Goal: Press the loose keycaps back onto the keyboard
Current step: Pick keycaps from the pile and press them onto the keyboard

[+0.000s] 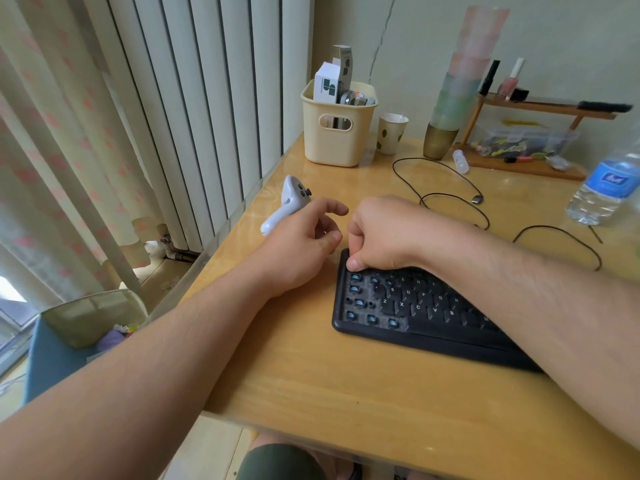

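Two bare hands meet at the far left corner of a black keyboard (426, 311) that lies on a pale wooden surface (311, 375). The right hand (377, 233) is curled into a fist over that corner, its thumb tip pressing down at the top-left key position; whether a keycap sits under the thumb cannot be told. The left hand (304, 247) rests on the surface just beside the keyboard's left end, fingers loosely curled and the index finger lifted, holding nothing that can be seen. Along the keyboard's left columns several key positions stand bare, showing blue switch stems (358, 303), while lettered keys fill the rows to their right. Just past the left hand a white game controller (285, 206) lies on the surface. Farther back stand a cream plastic basket (337, 133) stuffed with small boxes, a spotted paper cup (391, 133) beside it, and a tall stack of tinted plastic cups (460, 88). A black cable (446, 195) loops across the surface behind the keyboard, and a water bottle (606, 185) stands at the right edge.
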Demonstrator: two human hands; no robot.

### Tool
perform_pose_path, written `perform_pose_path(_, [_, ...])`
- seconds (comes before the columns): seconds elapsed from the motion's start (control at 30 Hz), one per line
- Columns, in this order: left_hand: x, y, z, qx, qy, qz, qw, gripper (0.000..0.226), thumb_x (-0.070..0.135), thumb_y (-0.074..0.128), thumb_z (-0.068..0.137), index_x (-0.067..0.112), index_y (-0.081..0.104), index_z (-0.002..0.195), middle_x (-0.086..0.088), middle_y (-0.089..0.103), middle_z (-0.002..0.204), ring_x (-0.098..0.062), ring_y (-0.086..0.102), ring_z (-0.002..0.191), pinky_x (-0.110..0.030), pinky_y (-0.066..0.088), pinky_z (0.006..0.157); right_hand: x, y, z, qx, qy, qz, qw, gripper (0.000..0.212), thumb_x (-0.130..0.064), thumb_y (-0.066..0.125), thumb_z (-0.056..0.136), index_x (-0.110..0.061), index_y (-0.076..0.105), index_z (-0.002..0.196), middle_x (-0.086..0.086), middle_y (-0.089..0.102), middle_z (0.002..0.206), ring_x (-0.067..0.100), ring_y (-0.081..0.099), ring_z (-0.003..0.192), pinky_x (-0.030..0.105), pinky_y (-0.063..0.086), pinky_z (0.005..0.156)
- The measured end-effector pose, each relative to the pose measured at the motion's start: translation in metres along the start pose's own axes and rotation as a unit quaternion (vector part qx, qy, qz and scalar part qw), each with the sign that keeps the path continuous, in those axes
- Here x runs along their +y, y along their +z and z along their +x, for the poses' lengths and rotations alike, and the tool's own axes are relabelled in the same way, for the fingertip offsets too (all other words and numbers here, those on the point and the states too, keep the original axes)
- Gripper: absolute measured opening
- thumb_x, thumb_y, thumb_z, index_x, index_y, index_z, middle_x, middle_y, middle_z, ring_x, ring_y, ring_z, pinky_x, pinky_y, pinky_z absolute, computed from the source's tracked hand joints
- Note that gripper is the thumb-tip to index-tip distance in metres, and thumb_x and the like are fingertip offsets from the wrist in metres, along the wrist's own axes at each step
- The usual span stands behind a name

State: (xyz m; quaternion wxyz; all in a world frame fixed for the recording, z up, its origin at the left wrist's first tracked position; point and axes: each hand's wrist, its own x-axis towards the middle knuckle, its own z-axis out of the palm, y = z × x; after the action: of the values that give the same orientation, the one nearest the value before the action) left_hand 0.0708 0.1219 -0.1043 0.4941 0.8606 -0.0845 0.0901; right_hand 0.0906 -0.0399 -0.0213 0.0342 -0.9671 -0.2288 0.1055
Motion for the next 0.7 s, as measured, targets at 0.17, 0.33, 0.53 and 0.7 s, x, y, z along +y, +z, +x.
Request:
perform_pose_path(0.17, [0.001, 0.001, 0.001, -0.001, -0.002, 0.0, 1.0, 0.03, 0.023, 0.061, 0.102, 0.039, 0.058, 0.127, 0.007, 0.066, 0.101, -0.012, 0.066, 0.092, -0.029, 0.055, 0.088, 0.017, 0.003, -0.002, -0.007, 0.019, 0.136, 0.99, 0.015, -0.031, 0.08, 0.089, -0.026, 0.077, 0.076, -0.009, 0.074, 0.078, 0.01, 0.066, 0.081, 0.029, 0.046, 0.067])
perform_pose_path(0.33, [0.001, 0.001, 0.001, -0.001, -0.006, -0.009, 1.0, 0.031, 0.021, 0.061, 0.102, 0.038, 0.057, 0.127, 0.005, 0.066, 0.101, -0.012, 0.067, 0.09, -0.03, 0.057, 0.089, 0.015, 0.004, 0.003, -0.009, 0.028, 0.143, 0.989, 0.013, -0.031, 0.082, 0.087, -0.025, 0.077, 0.076, -0.007, 0.073, 0.081, 0.011, 0.066, 0.082, 0.029, 0.048, 0.067])
perform_pose_path(0.53, [0.001, 0.002, 0.001, -0.005, -0.008, -0.008, 1.0, 0.031, 0.021, 0.061, 0.102, 0.039, 0.058, 0.127, 0.004, 0.067, 0.102, -0.012, 0.066, 0.091, -0.028, 0.055, 0.087, 0.011, 0.006, -0.003, 0.018, -0.012, 0.039, 0.999, 0.016, -0.031, 0.079, 0.089, -0.027, 0.07, 0.076, -0.012, 0.067, 0.081, 0.006, 0.06, 0.076, 0.025, 0.041, 0.057])
perform_pose_path(0.7, [0.001, 0.002, 0.002, -0.005, -0.012, -0.013, 1.0, 0.031, 0.02, 0.061, 0.102, 0.039, 0.058, 0.126, 0.005, 0.067, 0.101, -0.012, 0.066, 0.089, -0.024, 0.054, 0.083, 0.024, 0.008, -0.001, -0.001, 0.013, 0.175, 0.985, 0.013, -0.031, 0.078, 0.09, -0.025, 0.073, 0.079, -0.008, 0.072, 0.08, 0.013, 0.065, 0.083, 0.03, 0.047, 0.067])
